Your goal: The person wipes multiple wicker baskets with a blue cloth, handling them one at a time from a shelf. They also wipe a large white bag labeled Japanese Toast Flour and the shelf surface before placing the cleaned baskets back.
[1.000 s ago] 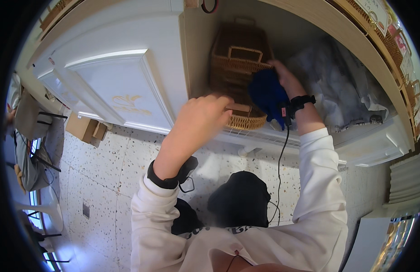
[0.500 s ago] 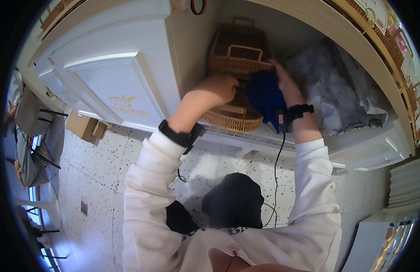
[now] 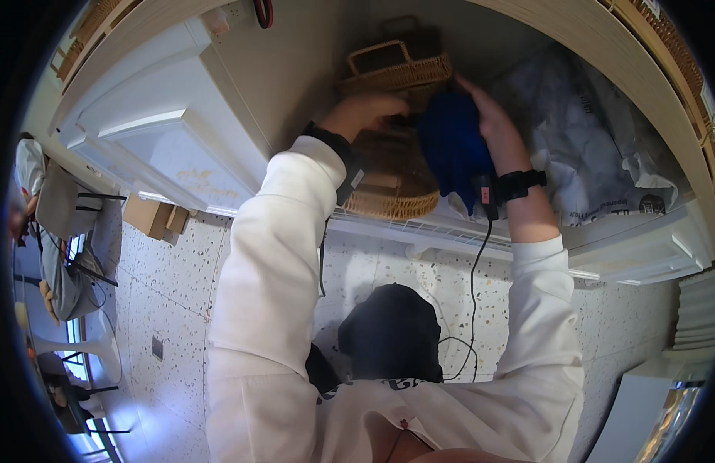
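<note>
Cardboard box [image 3: 145, 216] on speckled floor [image 3: 176, 297]; grey chair [image 3: 58, 204] farther left.

Left hand [image 3: 373, 112] in shadow, angled inward; right hand [image 3: 490, 118] stretched forward

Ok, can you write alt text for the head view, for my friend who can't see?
A person's left grip is at wicker baskets in an open cabinet, and their right grip is against a bunched blue cloth. Crumpled whitish bags lie to the right.
</note>
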`<act>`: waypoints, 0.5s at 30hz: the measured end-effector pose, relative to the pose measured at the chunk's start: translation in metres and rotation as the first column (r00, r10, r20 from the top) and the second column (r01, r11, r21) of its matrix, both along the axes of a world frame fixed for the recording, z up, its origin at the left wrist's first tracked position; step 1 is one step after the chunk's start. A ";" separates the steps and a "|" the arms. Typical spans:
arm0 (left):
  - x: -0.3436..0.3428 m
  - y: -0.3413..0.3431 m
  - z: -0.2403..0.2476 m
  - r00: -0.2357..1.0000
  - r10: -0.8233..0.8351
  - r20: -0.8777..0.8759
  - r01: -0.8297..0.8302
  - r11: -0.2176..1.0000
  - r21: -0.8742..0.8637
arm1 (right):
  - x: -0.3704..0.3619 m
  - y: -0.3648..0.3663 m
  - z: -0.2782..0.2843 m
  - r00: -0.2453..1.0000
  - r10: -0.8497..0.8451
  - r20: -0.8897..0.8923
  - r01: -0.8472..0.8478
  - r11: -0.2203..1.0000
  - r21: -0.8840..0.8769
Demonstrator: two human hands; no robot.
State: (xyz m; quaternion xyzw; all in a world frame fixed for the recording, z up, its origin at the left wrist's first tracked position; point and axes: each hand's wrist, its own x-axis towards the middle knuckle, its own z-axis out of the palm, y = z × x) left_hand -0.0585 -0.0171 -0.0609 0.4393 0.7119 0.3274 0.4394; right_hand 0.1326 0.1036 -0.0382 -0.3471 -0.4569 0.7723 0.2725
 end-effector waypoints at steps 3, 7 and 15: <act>-0.008 0.003 -0.013 0.958 0.184 0.221 -0.186 0.982 -0.011 | -0.001 0.004 -0.004 0.997 -0.026 -0.068 0.024 0.999 -0.028; 0.001 0.005 -0.017 0.946 0.197 0.256 -0.247 0.953 0.178 | 0.001 0.013 -0.006 0.984 -0.037 -0.174 0.031 0.999 -0.039; 0.039 -0.011 0.018 0.234 0.126 -0.964 0.327 0.924 0.200 | 0.004 0.011 -0.002 0.984 -0.069 -0.165 0.062 0.997 -0.047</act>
